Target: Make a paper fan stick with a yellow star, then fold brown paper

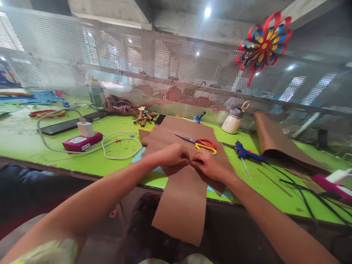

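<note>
A strip of brown kraft paper (181,205) hangs over the table's front edge toward me. Its upper end is pinched between the fingertips of my left hand (174,154) and my right hand (209,164), which nearly meet there. Both hands are closed, thumbs and forefingers pressed on the paper. Beneath them, larger brown sheets (189,126) lie flat, with bits of light blue paper (218,191) showing underneath. Scissors (199,142) with one red and one yellow handle loop rest on the sheets just beyond my right hand, blades pointing left.
To the right lie a blue glue gun (249,152) with its black cord and a folded brown sheet (283,137). A white-and-grey bottle (232,120) stands behind. On the left are a magenta power strip (82,142), a white cable (121,158) and a dark phone (66,124).
</note>
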`<state>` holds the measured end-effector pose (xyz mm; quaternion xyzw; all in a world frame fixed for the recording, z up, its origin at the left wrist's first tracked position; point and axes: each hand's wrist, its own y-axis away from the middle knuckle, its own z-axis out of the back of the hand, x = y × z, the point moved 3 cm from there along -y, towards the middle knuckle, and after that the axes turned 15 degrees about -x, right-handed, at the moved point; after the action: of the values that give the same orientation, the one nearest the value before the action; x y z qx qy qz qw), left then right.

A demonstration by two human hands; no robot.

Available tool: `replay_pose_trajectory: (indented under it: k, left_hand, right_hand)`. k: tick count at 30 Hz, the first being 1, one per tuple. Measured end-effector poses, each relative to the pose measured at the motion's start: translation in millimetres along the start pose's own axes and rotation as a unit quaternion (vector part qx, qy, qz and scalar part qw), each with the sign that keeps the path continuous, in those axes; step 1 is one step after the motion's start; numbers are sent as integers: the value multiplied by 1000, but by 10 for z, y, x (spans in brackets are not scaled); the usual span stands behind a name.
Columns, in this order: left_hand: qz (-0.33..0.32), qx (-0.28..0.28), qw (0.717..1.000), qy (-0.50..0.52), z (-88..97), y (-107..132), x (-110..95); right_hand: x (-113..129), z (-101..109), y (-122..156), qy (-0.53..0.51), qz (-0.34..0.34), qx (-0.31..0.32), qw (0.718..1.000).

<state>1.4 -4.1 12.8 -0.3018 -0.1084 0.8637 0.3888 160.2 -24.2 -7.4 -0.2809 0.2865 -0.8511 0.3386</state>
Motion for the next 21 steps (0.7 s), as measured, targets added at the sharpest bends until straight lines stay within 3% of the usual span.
replay_pose_trajectory:
  k: [6,16,21]
  left_hand:
    - [-64,4,997,-53,-50,-24,26]
    - [-72,13,996,-55,-54,1,41]
    - [-65,61,995,-50,-2,27,31]
  right_hand:
    - [-57,-6,20,9,33,35,999]
    - [-17,143,24,34,44,108,993]
    - [-4,200,22,25,32,146,988]
